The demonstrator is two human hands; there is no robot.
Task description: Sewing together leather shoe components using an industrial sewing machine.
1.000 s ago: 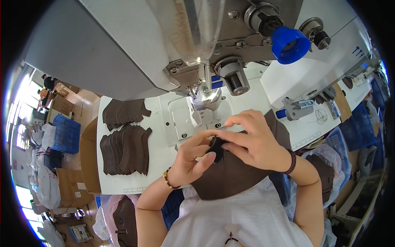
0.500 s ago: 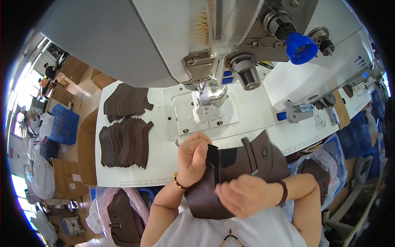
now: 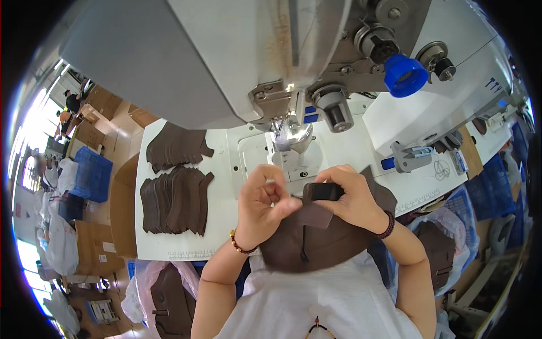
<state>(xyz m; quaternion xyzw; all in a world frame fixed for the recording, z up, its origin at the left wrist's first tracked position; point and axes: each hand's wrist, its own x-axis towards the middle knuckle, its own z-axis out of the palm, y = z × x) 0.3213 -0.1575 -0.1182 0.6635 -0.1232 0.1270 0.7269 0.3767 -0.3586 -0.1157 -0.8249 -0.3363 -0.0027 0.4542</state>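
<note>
Both hands hold a dark brown leather piece (image 3: 307, 243) just in front of the sewing machine's needle and presser foot (image 3: 293, 135). My left hand (image 3: 262, 200) pinches its left upper edge. My right hand (image 3: 350, 198) grips a small folded dark tab (image 3: 323, 192) at the top of the piece. The piece hangs from the white table's near edge toward my lap. A bead bracelet is on each wrist.
A large grey-white sewing machine (image 3: 226, 62) with a blue knob (image 3: 405, 75) fills the top. Two stacks of brown cut pieces (image 3: 175, 192) lie on the white table (image 3: 226, 226) at left. Blue crates (image 3: 90, 175) and cardboard boxes stand on the floor at left; bags of brown parts (image 3: 169, 294) sit below.
The brown piece has moved up from my lap toward the needle. My right hand rose from below the piece to grip its top tab. My left hand stays at its left edge.
</note>
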